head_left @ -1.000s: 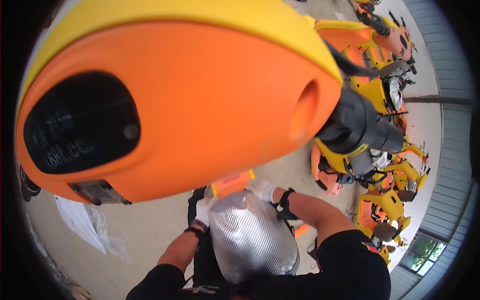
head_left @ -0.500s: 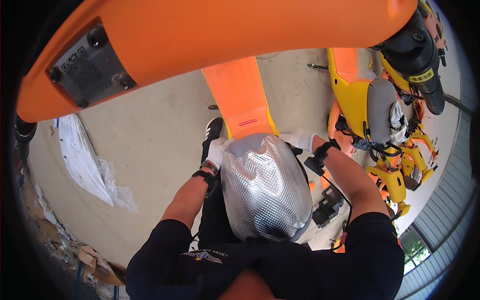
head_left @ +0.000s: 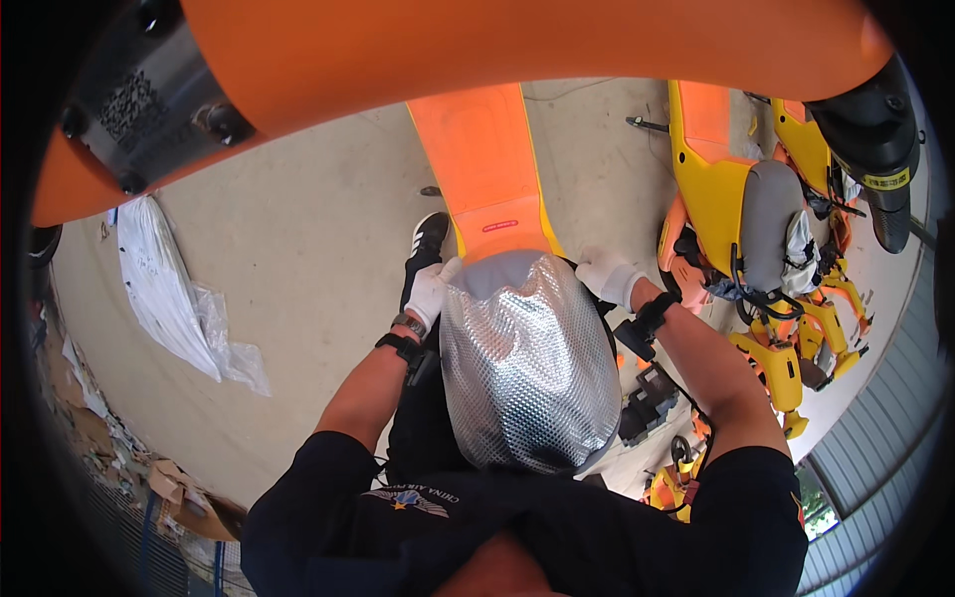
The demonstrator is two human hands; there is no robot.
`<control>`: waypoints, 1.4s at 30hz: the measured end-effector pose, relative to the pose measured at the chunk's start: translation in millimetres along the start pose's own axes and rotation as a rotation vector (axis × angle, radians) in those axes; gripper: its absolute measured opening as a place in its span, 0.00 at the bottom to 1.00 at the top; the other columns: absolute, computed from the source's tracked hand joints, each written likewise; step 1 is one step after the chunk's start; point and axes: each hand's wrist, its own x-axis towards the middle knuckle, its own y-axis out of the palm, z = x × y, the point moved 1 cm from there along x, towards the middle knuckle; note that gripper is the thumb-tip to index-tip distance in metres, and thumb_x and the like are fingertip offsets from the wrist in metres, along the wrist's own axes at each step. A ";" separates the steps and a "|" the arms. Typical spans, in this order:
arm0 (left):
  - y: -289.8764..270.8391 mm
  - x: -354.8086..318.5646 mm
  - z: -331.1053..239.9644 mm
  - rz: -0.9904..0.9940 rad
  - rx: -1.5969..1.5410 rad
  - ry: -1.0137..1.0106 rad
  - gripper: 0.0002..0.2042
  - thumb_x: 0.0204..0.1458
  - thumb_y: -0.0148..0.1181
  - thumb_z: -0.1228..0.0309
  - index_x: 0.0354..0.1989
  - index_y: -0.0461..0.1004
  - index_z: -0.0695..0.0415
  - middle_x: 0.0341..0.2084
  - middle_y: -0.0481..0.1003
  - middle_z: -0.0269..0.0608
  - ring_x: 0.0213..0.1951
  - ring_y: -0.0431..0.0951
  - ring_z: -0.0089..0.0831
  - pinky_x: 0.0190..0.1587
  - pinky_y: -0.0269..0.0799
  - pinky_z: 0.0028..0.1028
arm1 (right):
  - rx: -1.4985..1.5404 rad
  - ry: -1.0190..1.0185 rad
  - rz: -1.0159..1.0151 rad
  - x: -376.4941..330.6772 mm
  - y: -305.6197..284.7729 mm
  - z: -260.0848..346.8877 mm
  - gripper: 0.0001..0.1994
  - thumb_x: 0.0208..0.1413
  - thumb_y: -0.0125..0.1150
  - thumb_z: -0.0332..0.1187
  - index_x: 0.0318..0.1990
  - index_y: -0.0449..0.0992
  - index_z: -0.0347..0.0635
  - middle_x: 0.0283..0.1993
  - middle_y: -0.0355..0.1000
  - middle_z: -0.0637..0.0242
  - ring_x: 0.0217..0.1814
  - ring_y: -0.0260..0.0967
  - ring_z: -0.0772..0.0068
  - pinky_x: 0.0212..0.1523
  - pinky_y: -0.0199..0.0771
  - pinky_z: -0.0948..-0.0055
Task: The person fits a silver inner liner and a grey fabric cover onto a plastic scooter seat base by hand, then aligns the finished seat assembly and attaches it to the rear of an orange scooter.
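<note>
Closest to the camera, the quilted silver foil cover wraps the scooter seat right in front of the person's torso. The white-gloved left hand grips its left front corner, and the white-gloved right hand clasps its right front edge, both apparently holding the cover stretched over the seat. Just beyond lies the orange scooter footboard, with a black shoe planted on the concrete beside it. Further off, crumpled clear plastic sheeting lies left, and yellow-orange scooters stand right.
</note>
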 end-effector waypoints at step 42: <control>7.6 -59.8 40.9 -0.292 0.111 0.086 0.22 0.59 0.55 0.60 0.19 0.73 0.67 0.14 0.72 0.48 0.18 0.71 0.36 0.25 0.66 0.32 | 0.266 0.165 -0.165 -16.8 49.1 -26.4 0.35 0.62 0.34 0.60 0.54 0.72 0.35 0.50 0.71 0.39 0.56 0.68 0.42 0.57 0.65 0.58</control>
